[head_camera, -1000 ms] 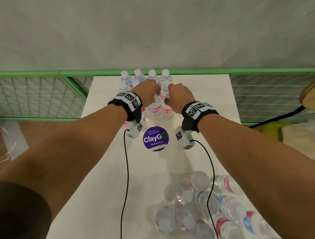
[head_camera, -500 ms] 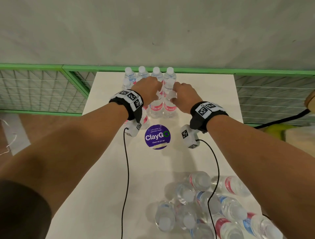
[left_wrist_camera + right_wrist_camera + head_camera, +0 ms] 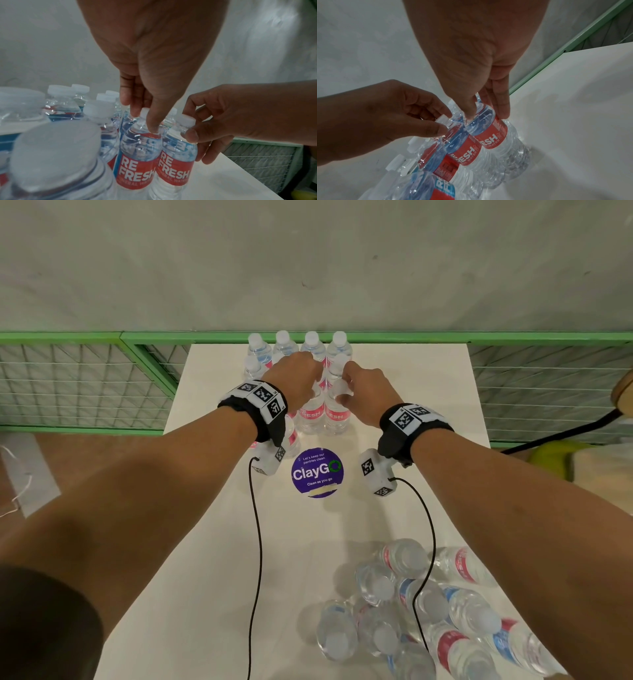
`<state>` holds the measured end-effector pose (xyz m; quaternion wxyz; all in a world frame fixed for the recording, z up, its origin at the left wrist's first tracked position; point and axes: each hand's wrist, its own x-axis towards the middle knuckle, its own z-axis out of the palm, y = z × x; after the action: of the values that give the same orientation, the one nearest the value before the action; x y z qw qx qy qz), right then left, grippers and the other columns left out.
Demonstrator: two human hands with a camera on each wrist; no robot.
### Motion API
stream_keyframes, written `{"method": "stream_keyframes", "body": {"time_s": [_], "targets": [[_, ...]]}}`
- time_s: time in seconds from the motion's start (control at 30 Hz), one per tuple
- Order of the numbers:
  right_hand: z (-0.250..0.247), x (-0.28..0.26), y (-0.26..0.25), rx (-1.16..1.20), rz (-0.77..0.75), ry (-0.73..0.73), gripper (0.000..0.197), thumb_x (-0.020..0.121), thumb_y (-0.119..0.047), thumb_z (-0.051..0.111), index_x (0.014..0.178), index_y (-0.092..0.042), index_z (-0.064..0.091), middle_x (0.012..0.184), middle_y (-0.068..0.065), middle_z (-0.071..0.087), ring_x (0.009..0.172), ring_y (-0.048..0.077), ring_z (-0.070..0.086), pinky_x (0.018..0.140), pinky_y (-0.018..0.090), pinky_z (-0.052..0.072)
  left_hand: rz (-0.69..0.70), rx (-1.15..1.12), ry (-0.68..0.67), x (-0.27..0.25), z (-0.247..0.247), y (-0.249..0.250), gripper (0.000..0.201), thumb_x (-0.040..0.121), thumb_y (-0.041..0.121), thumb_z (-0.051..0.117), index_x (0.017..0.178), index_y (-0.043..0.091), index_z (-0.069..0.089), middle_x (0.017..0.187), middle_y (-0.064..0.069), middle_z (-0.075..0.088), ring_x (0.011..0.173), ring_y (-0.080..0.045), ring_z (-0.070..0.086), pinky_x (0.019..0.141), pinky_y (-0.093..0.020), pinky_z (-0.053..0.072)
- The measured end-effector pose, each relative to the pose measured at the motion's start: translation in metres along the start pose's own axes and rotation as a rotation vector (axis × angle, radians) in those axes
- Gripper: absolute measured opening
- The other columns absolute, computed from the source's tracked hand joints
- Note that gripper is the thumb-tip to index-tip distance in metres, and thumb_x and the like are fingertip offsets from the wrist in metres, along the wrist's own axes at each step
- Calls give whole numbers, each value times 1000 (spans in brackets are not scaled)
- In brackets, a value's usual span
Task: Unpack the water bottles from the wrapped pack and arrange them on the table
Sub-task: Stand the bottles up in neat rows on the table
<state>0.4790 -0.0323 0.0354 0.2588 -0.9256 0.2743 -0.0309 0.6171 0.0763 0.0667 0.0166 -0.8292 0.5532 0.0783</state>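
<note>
Several water bottles (image 3: 298,347) stand upright in rows at the far end of the white table (image 3: 212,542). My left hand (image 3: 294,381) (image 3: 145,119) pinches the neck of a front-row bottle with a red label (image 3: 310,416) (image 3: 137,169). Right beside it, my right hand (image 3: 363,392) (image 3: 486,113) holds the top of the neighbouring red-labelled bottle (image 3: 337,416) (image 3: 494,136), thumb and finger on its cap in the left wrist view. Both bottles stand on the table, touching each other. A heap of lying bottles (image 3: 428,611) sits near me at the right; I cannot make out any wrap.
A round purple sticker (image 3: 317,472) lies on the table just in front of the standing rows. A green rail with wire mesh (image 3: 85,385) runs along the table's far and left sides, and a grey wall rises behind it. A black cable (image 3: 561,433) lies off the right side.
Both hands have stayed on the tops of the two front bottles. The bottles have not visibly shifted on the table.
</note>
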Motion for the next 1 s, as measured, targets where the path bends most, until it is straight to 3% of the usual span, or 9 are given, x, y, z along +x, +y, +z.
{"method": "stream_keyframes", "body": {"time_s": [0.37, 0.5, 0.6, 0.8, 0.93, 1.0], "targets": [[1, -2, 3, 34, 14, 7, 32, 91, -26, 67, 117, -12, 53, 110, 13, 68, 101, 32, 62, 84, 40, 52, 3, -15, 30, -2, 2, -1, 31, 90, 16, 66, 120, 7, 63, 113, -15, 60, 104, -33, 59, 87, -41, 51], [-5, -6, 2, 47, 82, -3, 53, 88, -32, 71, 129, -10, 47, 115, 13, 65, 109, 32, 58, 85, 38, 48, 15, -98, 50, -5, -3, -5, 47, 87, 32, 70, 128, 12, 59, 122, -11, 57, 111, -30, 56, 92, -40, 48], [-17, -14, 1, -7, 118, 33, 57, 87, -37, 71, 129, -9, 45, 113, 14, 64, 107, 32, 59, 83, 41, 51, 38, -191, 135, -18, -15, -2, 45, 86, 37, 69, 123, 14, 62, 117, -6, 61, 101, -24, 59, 88, -40, 51], [-48, -71, -12, -82, 75, 12, 31, 88, -42, 66, 109, -19, 62, 110, 6, 65, 101, 27, 60, 85, 38, 52, 130, -361, 167, -91, -41, 28, 30, 89, 39, 66, 107, 15, 69, 89, 3, 68, 80, -15, 64, 75, -29, 52], [-51, -136, -31, -101, -2, -88, 19, 87, -39, 69, 89, -21, 69, 98, 1, 68, 89, 22, 62, 74, 30, 47, 181, -372, 95, -159, -40, 55, 29, 88, 43, 67, 103, 19, 71, 88, 5, 69, 76, -9, 62, 70, -22, 48], [-47, -172, -41, -105, -2, -124, 21, 87, -41, 70, 88, -20, 73, 97, 0, 68, 83, 19, 61, 71, 28, 44, 186, -377, 52, -191, -35, 70, 29, 87, 44, 68, 104, 20, 71, 88, 7, 69, 76, -8, 62, 69, -20, 49]]}}
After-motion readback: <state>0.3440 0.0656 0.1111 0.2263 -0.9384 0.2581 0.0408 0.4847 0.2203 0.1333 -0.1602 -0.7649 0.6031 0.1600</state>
